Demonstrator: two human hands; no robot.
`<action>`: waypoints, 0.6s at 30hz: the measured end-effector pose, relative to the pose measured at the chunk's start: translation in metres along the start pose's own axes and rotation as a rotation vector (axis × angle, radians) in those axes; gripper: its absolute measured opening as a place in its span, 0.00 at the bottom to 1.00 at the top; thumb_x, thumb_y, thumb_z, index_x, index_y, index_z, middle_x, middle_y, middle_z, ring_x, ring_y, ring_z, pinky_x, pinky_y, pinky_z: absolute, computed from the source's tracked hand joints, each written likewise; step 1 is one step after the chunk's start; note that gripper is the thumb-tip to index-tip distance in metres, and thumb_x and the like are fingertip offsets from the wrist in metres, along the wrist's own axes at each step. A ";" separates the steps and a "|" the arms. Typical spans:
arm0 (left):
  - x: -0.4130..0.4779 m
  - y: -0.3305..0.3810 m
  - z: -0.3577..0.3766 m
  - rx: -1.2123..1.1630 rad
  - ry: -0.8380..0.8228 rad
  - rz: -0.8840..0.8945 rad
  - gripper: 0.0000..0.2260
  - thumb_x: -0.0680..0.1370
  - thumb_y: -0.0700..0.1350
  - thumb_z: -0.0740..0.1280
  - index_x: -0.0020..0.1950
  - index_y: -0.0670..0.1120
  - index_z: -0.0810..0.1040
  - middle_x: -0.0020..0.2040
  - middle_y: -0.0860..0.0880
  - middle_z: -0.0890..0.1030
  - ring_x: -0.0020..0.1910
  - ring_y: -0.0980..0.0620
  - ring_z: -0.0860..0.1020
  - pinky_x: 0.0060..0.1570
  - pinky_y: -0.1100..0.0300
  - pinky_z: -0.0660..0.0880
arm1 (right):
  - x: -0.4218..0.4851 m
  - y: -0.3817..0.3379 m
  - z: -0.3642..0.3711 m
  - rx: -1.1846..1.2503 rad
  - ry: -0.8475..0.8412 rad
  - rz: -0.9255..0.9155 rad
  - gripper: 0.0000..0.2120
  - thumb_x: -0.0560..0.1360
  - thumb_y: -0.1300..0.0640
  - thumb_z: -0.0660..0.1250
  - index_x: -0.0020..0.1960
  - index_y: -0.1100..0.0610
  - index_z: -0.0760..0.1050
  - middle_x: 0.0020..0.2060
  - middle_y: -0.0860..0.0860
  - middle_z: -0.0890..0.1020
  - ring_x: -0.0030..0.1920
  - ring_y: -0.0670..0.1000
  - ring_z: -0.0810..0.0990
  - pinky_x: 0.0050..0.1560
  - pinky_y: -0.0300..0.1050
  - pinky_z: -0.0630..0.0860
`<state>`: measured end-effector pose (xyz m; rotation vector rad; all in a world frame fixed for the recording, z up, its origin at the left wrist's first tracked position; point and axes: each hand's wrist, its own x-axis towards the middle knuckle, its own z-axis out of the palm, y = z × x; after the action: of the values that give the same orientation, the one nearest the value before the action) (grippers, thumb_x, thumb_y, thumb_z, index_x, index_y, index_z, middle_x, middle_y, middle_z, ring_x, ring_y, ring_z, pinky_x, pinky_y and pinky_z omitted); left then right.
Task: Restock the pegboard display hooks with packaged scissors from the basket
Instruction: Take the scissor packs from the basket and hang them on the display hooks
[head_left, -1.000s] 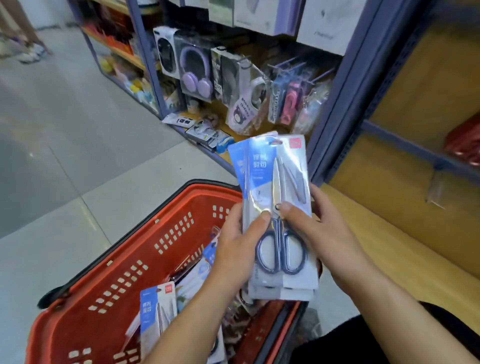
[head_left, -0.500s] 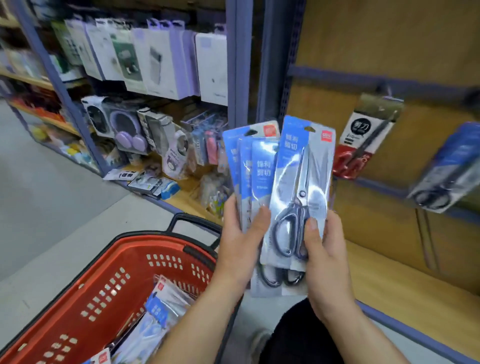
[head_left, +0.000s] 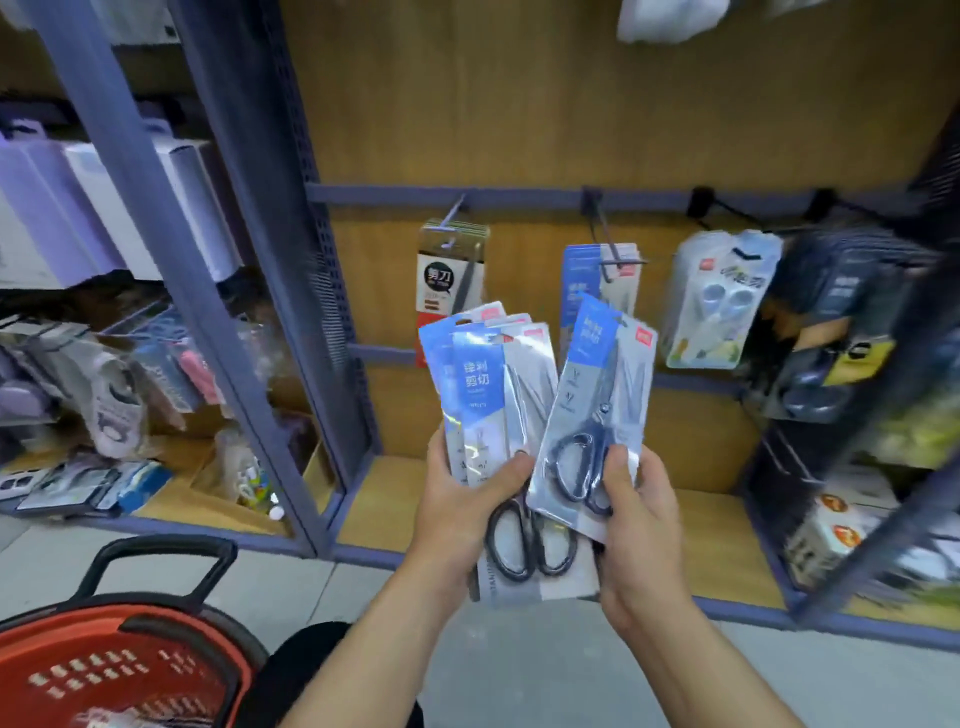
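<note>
pegboard (head_left: 519, 130); left hand (head_left: 457, 514), right hand (head_left: 639, 530) seemingly pinching packs (head_left: 488, 384).

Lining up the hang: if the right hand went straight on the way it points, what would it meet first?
Probably the hanging blue packs on the middle hook: the single pack in the right hand points up at them. Depth is unclear.

Above the fingers (head_left: 506, 470), rear scissors packs (head_left: 435, 345) are hiding behind the front pack (head_left: 480, 387); leftward, the basket (head_left: 78, 652) is running off-frame.
</note>
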<state>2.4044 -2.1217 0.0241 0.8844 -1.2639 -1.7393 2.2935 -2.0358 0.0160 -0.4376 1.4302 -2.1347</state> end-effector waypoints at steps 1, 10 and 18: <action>0.003 -0.006 0.007 0.000 -0.009 -0.019 0.34 0.62 0.48 0.82 0.66 0.48 0.75 0.56 0.46 0.86 0.55 0.43 0.85 0.57 0.42 0.81 | 0.006 -0.002 -0.012 -0.023 -0.014 0.014 0.10 0.84 0.52 0.63 0.59 0.56 0.77 0.53 0.55 0.86 0.53 0.56 0.85 0.55 0.57 0.82; 0.048 -0.014 0.004 0.127 -0.021 0.062 0.25 0.72 0.34 0.77 0.65 0.48 0.74 0.53 0.51 0.87 0.50 0.52 0.86 0.42 0.62 0.81 | 0.056 -0.015 -0.071 -0.319 -0.118 -0.116 0.06 0.81 0.61 0.67 0.57 0.56 0.79 0.46 0.49 0.88 0.45 0.46 0.86 0.41 0.37 0.79; 0.076 -0.008 -0.012 0.269 -0.010 0.172 0.31 0.70 0.39 0.80 0.69 0.53 0.73 0.56 0.55 0.85 0.54 0.55 0.84 0.51 0.58 0.80 | 0.099 -0.002 -0.045 -0.371 -0.075 -0.215 0.08 0.81 0.60 0.67 0.58 0.50 0.78 0.51 0.46 0.87 0.52 0.47 0.86 0.50 0.43 0.82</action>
<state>2.3797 -2.1931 0.0073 0.8889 -1.5586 -1.4634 2.1891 -2.0597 -0.0016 -0.8345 1.8098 -1.9844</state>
